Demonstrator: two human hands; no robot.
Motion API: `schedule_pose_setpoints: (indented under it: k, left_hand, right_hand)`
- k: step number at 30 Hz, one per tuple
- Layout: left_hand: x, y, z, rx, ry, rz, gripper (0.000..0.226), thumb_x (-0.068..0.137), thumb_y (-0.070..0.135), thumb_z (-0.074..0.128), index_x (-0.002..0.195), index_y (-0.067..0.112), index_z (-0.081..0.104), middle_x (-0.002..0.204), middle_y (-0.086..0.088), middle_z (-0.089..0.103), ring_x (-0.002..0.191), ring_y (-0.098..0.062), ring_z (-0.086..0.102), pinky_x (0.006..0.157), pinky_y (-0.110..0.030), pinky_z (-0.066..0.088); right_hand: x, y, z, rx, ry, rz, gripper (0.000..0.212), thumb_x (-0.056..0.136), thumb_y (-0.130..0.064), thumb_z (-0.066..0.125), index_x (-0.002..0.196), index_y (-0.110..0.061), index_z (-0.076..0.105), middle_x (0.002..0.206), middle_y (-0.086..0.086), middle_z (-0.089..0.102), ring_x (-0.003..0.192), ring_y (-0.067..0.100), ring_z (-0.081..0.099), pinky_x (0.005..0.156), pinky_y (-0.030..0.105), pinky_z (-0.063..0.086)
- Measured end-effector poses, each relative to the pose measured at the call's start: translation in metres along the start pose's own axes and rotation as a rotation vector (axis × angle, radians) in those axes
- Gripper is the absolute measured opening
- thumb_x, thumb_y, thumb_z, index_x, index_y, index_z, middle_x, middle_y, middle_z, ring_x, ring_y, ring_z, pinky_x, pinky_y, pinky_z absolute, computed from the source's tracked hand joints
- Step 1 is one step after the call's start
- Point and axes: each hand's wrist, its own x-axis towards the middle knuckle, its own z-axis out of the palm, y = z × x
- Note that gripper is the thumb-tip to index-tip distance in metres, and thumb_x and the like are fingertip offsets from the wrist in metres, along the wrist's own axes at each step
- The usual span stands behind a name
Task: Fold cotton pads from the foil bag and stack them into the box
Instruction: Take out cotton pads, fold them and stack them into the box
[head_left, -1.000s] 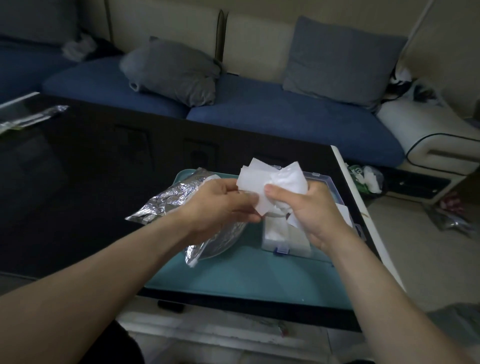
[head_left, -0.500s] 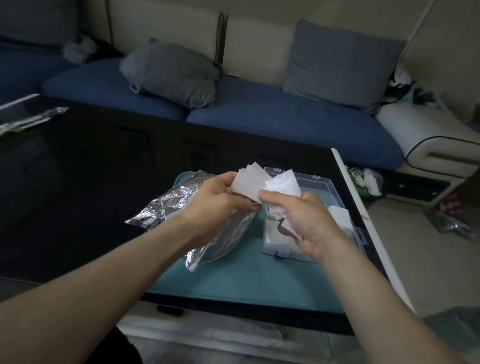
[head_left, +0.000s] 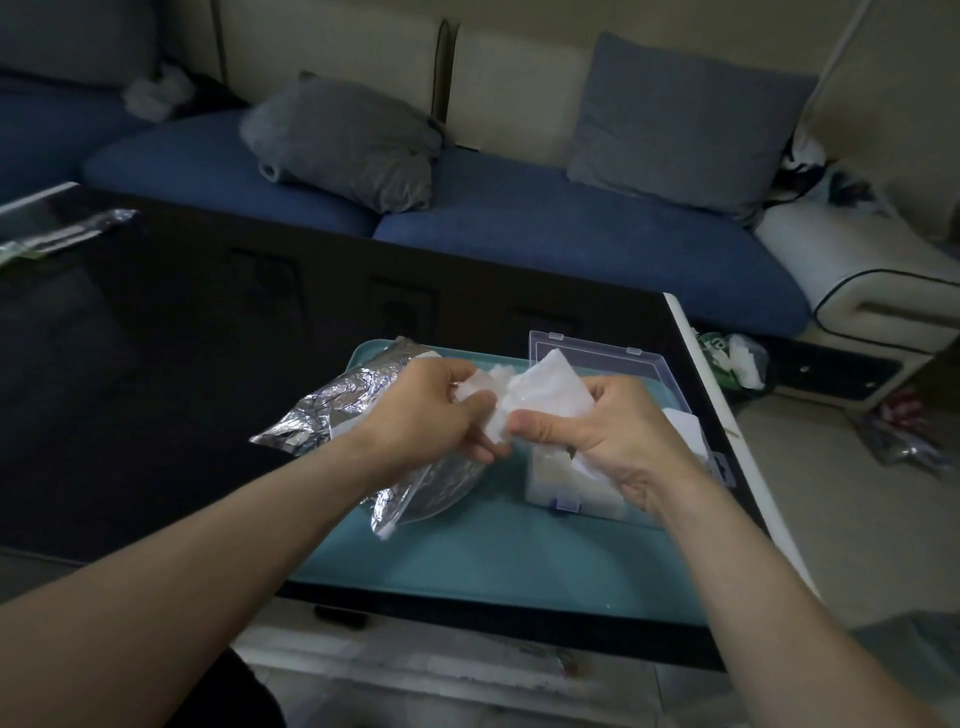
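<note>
Above the teal tray (head_left: 498, 551), a cotton pad (head_left: 550, 389) sits half-folded, pinched by left hand (head_left: 441, 410) and right hand (head_left: 613, 441), while the box (head_left: 566, 483) seemingly holds some pads and the foil bag (head_left: 353, 405) awaits more.

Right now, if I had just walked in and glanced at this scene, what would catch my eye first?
Most likely the two hands in the middle, the left hand and right hand, both pinching white cotton pads above a teal tray. Just left of them lies a crinkled foil bag, shiny against the dark table. Behind the right hand sits an open clear plastic box holding white pads.
</note>
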Motion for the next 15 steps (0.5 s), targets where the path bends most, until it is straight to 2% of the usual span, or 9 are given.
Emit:
schedule_pose_setpoints:
  k: [3, 5, 7, 9, 11, 15]
  left_hand:
    - [-0.003, 0.004, 0.006, -0.085, -0.189, -0.07, 0.013, 0.097, -0.004, 0.05, 0.103, -0.005, 0.062, 0.08, -0.018, 0.073, 0.072, -0.035, 0.072, 0.061, -0.034, 0.06]
    - [-0.003, 0.005, 0.005, -0.091, -0.246, -0.102, 0.018, 0.096, -0.009, 0.045, 0.105, -0.008, 0.061, 0.083, -0.022, 0.072, 0.069, -0.036, 0.069, 0.058, -0.034, 0.059]
    - [-0.003, 0.004, 0.001, -0.051, -0.287, -0.122, 0.021, 0.096, -0.009, 0.042, 0.106, -0.011, 0.06, 0.086, -0.028, 0.069, 0.069, -0.038, 0.068, 0.056, -0.034, 0.058]
    - [-0.003, 0.003, -0.003, -0.008, -0.311, -0.125, 0.02, 0.098, -0.007, 0.042, 0.107, -0.013, 0.059, 0.088, -0.03, 0.068, 0.07, -0.038, 0.068, 0.056, -0.033, 0.058]
    - [-0.003, 0.002, -0.006, -0.026, -0.327, -0.125, 0.019, 0.098, -0.008, 0.042, 0.105, -0.012, 0.059, 0.091, -0.032, 0.068, 0.072, -0.038, 0.069, 0.059, -0.032, 0.059]
    - [-0.004, 0.002, -0.007, -0.159, -0.383, -0.14, 0.019, 0.093, -0.012, 0.048, 0.107, -0.011, 0.061, 0.093, -0.027, 0.07, 0.078, -0.032, 0.071, 0.068, -0.029, 0.061]
  right_hand:
    - [0.002, 0.003, 0.004, 0.036, 0.012, -0.027, 0.062, 0.035, -0.05, 0.091, 0.082, -0.012, 0.079, 0.083, 0.001, 0.078, 0.076, 0.018, 0.072, 0.075, 0.041, 0.058]
    - [0.003, 0.002, 0.0, 0.039, 0.01, -0.035, 0.053, 0.041, -0.046, 0.09, 0.081, -0.014, 0.079, 0.084, 0.002, 0.078, 0.078, 0.019, 0.073, 0.082, 0.043, 0.058]
    - [0.003, 0.002, -0.006, 0.003, -0.017, -0.029, 0.042, 0.052, -0.041, 0.087, 0.084, -0.014, 0.08, 0.083, 0.001, 0.078, 0.07, 0.015, 0.069, 0.071, 0.035, 0.056]
    - [0.003, 0.004, -0.012, 0.002, -0.058, -0.008, 0.041, 0.059, -0.039, 0.084, 0.089, -0.011, 0.08, 0.083, 0.004, 0.078, 0.059, 0.012, 0.056, 0.057, 0.024, 0.046]
    - [0.002, 0.006, -0.012, 0.037, -0.059, 0.015, 0.039, 0.063, -0.035, 0.084, 0.092, -0.008, 0.079, 0.079, 0.007, 0.074, 0.053, 0.01, 0.045, 0.052, 0.019, 0.04]
    - [0.002, 0.008, -0.008, -0.024, -0.017, -0.006, 0.027, 0.074, -0.022, 0.087, 0.097, -0.014, 0.076, 0.083, 0.0, 0.078, 0.056, 0.003, 0.06, 0.057, 0.019, 0.045]
